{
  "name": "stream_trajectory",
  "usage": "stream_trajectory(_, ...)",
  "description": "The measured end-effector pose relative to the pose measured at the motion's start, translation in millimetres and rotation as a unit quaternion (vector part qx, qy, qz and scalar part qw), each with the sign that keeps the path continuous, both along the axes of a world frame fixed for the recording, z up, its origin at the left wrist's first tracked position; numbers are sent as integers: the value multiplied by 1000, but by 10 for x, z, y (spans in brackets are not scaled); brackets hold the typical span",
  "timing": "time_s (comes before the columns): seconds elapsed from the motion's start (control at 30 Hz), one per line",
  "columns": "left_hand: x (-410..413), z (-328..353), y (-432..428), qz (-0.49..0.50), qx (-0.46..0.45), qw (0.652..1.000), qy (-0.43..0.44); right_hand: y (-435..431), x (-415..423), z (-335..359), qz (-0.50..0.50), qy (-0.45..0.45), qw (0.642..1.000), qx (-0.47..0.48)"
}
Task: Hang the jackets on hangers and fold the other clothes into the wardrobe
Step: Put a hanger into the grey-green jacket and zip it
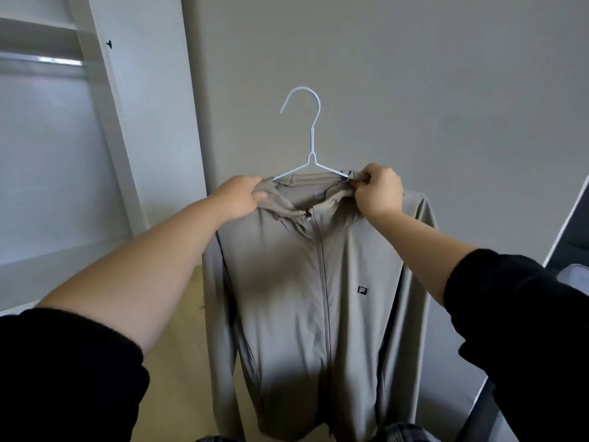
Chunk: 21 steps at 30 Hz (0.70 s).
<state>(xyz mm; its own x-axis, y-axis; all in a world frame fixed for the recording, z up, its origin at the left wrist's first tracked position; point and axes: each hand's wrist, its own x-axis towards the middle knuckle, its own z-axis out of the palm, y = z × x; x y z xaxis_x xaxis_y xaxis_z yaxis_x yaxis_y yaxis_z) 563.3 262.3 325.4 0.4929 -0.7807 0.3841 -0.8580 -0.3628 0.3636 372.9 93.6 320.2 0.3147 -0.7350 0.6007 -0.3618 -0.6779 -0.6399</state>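
Both the left hand (239, 195) and the right hand (378, 191) pinched the beige zip jacket (306, 282) at its shoulders, fingers curled. It sat on the white wire hanger (311, 135). Recommended: level both shoulders before hooking onto the wardrobe rail (41, 61).

Plain grey wall (414, 74): fills the upper and right background. Pale wood-toned floor (178, 362): lower centre-left, meeting the wall at its base. Dark panel (580, 231) with a light diagonal edge: enters at the right margin; what it belongs to cannot be told. Checked cloth (406, 432): two small patches at the bottom edge, mostly cut off.
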Motion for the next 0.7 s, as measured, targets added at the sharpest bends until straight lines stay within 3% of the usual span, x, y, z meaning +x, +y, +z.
stream_trajectory(0.23, 376, -310, -191, 115, -81, 988, -59, -184, 556, -268, 21, 25, 999, -19)
stream_trajectory(0.53, 1832, -660, -921, 201, -95, 969, -113, -1036, 2282, -494, 0, 94, 994, -49)
stream_trajectory(0.7, 2435, -557, -1053, 211, -139, 967, -43, -1227, 2964, -277, 54, 125, 990, -32)
